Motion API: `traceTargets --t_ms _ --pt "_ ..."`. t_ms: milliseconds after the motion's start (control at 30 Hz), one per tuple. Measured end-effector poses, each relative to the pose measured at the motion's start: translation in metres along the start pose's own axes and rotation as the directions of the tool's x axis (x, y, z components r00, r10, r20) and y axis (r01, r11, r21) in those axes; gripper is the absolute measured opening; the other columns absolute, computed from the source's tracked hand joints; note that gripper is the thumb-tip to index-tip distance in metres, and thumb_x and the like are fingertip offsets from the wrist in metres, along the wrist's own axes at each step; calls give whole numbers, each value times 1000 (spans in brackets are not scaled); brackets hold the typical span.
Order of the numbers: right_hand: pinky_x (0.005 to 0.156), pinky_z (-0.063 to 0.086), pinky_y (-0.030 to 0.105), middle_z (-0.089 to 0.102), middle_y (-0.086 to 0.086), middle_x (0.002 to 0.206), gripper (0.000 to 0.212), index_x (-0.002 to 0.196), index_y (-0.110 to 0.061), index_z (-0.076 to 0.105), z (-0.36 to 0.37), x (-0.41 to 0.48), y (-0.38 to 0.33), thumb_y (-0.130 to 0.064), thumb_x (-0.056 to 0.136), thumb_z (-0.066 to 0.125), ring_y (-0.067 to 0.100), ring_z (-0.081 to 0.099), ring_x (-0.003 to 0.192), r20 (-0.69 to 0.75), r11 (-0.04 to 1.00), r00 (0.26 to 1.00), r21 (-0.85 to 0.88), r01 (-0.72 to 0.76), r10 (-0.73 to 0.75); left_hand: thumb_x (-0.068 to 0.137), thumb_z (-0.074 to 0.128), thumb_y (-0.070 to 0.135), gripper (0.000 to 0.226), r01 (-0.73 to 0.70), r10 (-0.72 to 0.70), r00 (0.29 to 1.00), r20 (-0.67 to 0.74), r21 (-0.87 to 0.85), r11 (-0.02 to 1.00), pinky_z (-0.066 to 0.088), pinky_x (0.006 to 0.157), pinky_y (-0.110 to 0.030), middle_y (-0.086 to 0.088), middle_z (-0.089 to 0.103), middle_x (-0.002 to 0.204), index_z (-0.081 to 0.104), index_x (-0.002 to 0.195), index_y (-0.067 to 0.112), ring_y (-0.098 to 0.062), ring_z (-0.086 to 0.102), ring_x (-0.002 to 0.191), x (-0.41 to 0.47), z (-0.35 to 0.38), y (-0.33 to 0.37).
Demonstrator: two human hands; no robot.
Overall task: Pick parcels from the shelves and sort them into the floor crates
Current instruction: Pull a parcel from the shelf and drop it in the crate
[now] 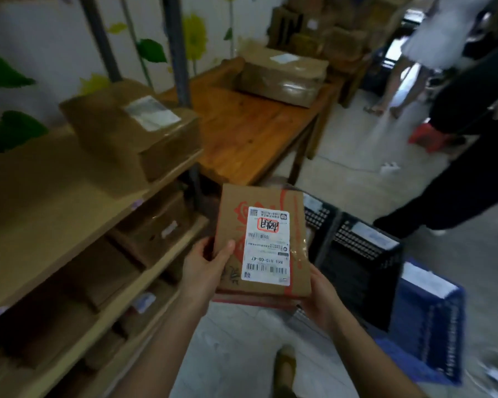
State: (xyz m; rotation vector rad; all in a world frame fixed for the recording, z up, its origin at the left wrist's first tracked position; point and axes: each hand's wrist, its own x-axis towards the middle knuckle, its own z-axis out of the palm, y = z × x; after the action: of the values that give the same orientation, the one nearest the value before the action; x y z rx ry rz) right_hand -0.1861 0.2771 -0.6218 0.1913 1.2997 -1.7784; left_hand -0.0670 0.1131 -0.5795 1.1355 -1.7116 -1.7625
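- The flat cardboard parcel (262, 242), white label facing up, is held in the air just left of the black crate (360, 262).
- The left hand (204, 271) grips the parcel's edge farthest from the black crate, thumb on top.
- The right hand (321, 300) holds the parcel's corner nearest the black crate from underneath.
- The blue crate (426, 326) stands just right of the black crate.
- Shelves (78, 196) holding boxes stand left of the black crate.

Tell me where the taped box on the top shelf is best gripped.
Probably its two opposite side faces, reached from the aisle: the taped box looks too broad for a one-sided grip and sits at the front edge of the top shelf, with the wall behind.
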Motion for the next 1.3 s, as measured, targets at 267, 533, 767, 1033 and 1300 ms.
traceTargets --t_ms 267,533,767,1033,1300 --pt "76 54 32 75 0 94 51 91 -27 74 -116 107 -74 -57 91 33 17 71 88 -245 944 964 -282 -170 101 83 66 25 9 302 -306 943 132 50 952 50 50 -19 4 69 76 62 88 20 -9 68 66 106 166 -37" --pt "85 54 41 66 11 115 69 133 -14 45 -172 237 -106 -52 78 62 26 67 99 -249 948 947 -194 -252 201 84 65 28 21 453 -476 872 114 181 873 55 77 -38 -12 69 95 59 97 13 -27 67 86 224 257 -85" --pt "78 56 35 63 0 108 47 134 -16 43 -207 378 -105 -30 91 54 19 66 93 -401 945 908 -232 -229 122 91 56 25 31 463 -513 842 165 265 846 54 76 -34 -10 67 98 57 119 11 -25 66 85 359 340 -168" --pt "99 44 43 52 10 134 47 137 -9 42 -280 552 -79 -24 93 50 27 52 118 -658 900 735 -404 -161 -164 96 44 18 29 438 -557 765 323 374 818 52 86 -43 -9 67 105 55 122 16 -25 65 91 493 445 -308" --pt "81 43 30 58 12 123 36 128 -7 47 -353 658 -24 -21 96 43 28 56 109 -746 842 613 -486 -234 -260 99 38 13 33 391 -552 716 427 410 824 52 79 -33 -5 62 114 47 130 17 -20 61 98 549 503 -416"
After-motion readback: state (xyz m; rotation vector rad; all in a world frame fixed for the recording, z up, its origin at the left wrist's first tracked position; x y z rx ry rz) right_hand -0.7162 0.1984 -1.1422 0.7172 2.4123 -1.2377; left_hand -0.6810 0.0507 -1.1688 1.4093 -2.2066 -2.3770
